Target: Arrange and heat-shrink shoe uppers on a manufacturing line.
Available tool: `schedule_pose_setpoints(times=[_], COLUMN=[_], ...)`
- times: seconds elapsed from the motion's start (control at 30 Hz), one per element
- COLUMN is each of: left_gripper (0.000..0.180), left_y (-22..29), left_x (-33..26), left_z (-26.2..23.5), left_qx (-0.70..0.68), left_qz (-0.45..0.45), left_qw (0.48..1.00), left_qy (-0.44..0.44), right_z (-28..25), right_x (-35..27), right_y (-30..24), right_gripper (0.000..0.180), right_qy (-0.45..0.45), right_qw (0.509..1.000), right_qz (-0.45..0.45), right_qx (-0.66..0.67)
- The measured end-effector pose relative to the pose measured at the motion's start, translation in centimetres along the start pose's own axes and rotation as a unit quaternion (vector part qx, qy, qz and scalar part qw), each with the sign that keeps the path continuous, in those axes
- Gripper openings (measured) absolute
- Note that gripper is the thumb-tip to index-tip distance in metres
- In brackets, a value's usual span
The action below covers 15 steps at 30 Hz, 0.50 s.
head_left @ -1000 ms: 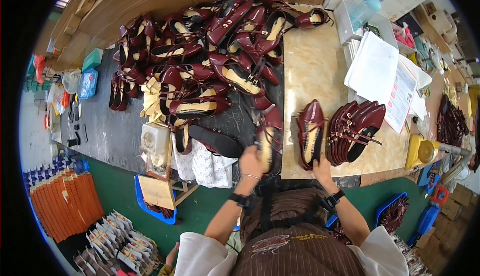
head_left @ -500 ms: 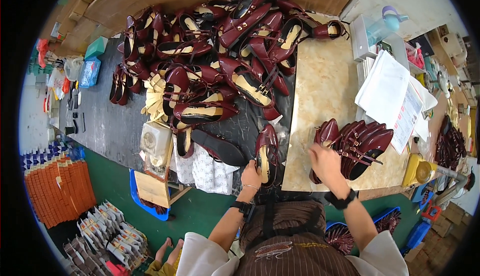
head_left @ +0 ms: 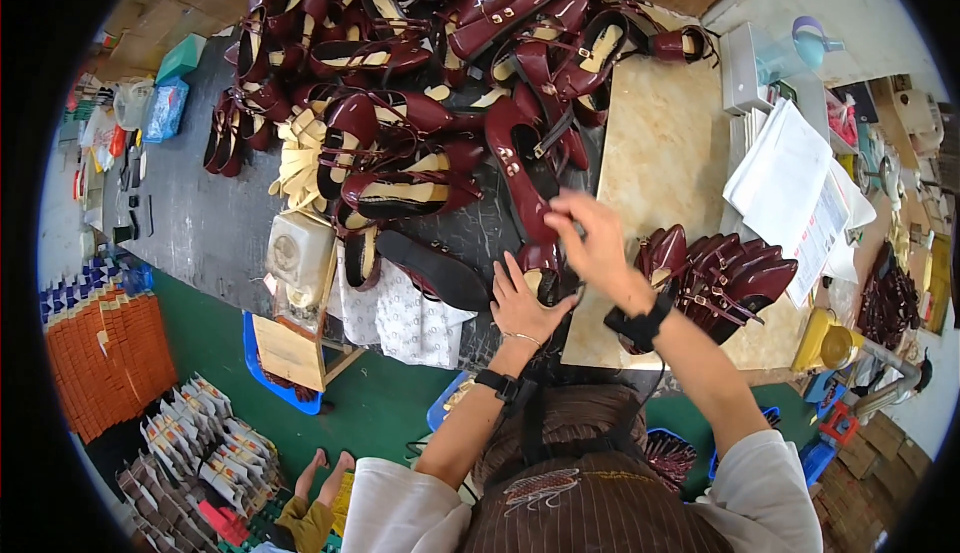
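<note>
A burgundy patent strap shoe is tipped on its side at the near edge of a heap of similar shoes. My right hand pinches its near end between thumb and fingers. My left hand lies spread over another burgundy shoe, thumb stretched out to the right, gripping nothing. The hand hides most of that shoe. Left of it, a shoe with its black sole up rests on white printed paper. Beyond my right wrist stands a tight row of burgundy shoes.
Beige insole-like pieces lie beside a clear plastic box at left. White papers are stacked at right, near a yellow device. Blue bins stand below the table edge. A person's bare legs show at lower left.
My right hand has moved left from the shoe row and taken hold of a shoe from the heap, which is now tilted. My left hand has let go of its shoe and spread its fingers.
</note>
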<state>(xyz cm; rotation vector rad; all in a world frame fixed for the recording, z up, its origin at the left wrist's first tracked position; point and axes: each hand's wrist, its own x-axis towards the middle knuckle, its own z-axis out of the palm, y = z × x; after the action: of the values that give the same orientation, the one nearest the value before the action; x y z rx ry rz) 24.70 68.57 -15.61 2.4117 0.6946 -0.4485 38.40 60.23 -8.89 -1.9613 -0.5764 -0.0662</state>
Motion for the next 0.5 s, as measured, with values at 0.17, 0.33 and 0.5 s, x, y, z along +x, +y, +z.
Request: schedule_pose_setpoints(times=[0.17, 0.33, 0.5], left_gripper=[0.088, 0.060, 0.016], left_y=[-2.1, -4.6, -6.0], left_x=[-5.0, -8.2, -2.2], left_z=[5.2, -2.1, -11.2], left_qx=[0.282, 0.079, 0.037], left_qz=[0.106, 0.248, 0.163], left_qw=[0.941, 0.891, 0.985], left_qy=[-0.154, -0.371, -0.041], right_z=[1.9, 3.3, 4.4], right_x=[-9.0, -17.6, -20.2], right_y=[-1.9, -0.1, -1.0], right_gripper=[0.015, 0.021, 0.019], right_qy=[-0.089, -0.330, -0.346], right_qw=[0.994, 0.931, 0.927], right_qz=[-0.055, 0.013, 0.005], right_qx=[-0.026, -0.154, -0.141])
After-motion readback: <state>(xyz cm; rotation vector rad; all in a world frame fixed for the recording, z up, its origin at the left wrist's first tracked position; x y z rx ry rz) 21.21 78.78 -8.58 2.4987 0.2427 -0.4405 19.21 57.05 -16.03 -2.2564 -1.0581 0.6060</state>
